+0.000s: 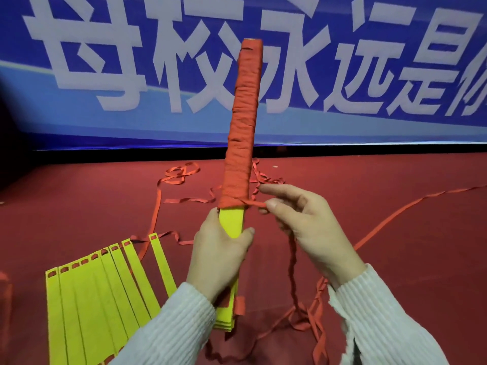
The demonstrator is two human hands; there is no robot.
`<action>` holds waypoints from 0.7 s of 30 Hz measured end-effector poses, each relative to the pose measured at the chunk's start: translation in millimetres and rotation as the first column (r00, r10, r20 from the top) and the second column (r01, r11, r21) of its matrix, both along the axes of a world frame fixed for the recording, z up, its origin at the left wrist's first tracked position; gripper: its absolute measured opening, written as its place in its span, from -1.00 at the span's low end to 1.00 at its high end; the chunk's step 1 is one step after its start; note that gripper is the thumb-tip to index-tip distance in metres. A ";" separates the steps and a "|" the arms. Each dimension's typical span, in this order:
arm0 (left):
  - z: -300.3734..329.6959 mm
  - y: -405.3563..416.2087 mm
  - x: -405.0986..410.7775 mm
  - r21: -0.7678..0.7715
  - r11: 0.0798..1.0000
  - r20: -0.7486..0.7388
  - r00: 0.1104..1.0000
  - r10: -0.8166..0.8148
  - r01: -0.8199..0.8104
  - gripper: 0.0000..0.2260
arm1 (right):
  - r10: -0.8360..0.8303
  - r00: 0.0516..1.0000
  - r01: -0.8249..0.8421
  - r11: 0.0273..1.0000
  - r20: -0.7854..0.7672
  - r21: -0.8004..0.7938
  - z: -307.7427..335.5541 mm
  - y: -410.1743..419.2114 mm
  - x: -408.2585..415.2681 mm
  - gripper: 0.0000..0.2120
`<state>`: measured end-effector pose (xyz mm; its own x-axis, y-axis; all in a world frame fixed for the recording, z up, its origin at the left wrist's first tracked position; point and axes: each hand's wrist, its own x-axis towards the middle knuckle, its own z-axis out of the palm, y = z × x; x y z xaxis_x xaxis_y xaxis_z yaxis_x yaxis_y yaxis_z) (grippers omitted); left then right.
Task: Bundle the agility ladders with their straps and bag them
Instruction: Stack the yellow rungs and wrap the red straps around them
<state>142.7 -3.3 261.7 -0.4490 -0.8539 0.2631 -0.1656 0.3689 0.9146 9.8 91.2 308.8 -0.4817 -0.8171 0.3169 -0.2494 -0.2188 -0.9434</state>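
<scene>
Red floor (395, 259), blue banner (105, 122) behind; L hand (218, 254) grips rung bundle (232, 222), R hand (311, 225) pinches strap (257, 204).

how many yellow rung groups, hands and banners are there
yellow rung groups: 2, the strap-wrapped stack and the fanned-out rungs on the floor
hands: 2, left and right
blue banner: 1
total: 5

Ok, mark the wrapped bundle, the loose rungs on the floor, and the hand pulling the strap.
wrapped bundle (241, 143), head view, middle of the red winding.
loose rungs (105, 293), head view, yellow slats fanned on the floor.
right hand (305, 222), head view, back of the hand.
</scene>
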 end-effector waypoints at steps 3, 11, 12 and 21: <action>0.3 1.2 -0.2 -0.059 0.998 0.014 0.999 0.039 -0.038 -0.74 | 0.189 0.843 -0.230 0.973 0.504 0.019 0.6 -0.5 5.8 -0.76; 8.6 11.4 0.7 -0.148 0.987 0.052 0.996 0.067 -0.058 -0.69 | 0.102 0.986 -0.129 0.969 0.134 0.211 5.0 4.7 10.3 -0.92; 9.5 11.4 1.4 -0.162 0.985 0.062 0.996 0.071 -0.060 -0.67 | 0.099 0.981 -0.131 0.973 0.166 0.191 4.8 4.7 8.2 -0.92; 13.1 8.4 2.5 -0.194 0.975 0.033 0.993 0.115 -0.106 -0.69 | 0.299 0.636 -0.420 0.907 0.712 -0.006 3.5 8.7 5.0 -0.70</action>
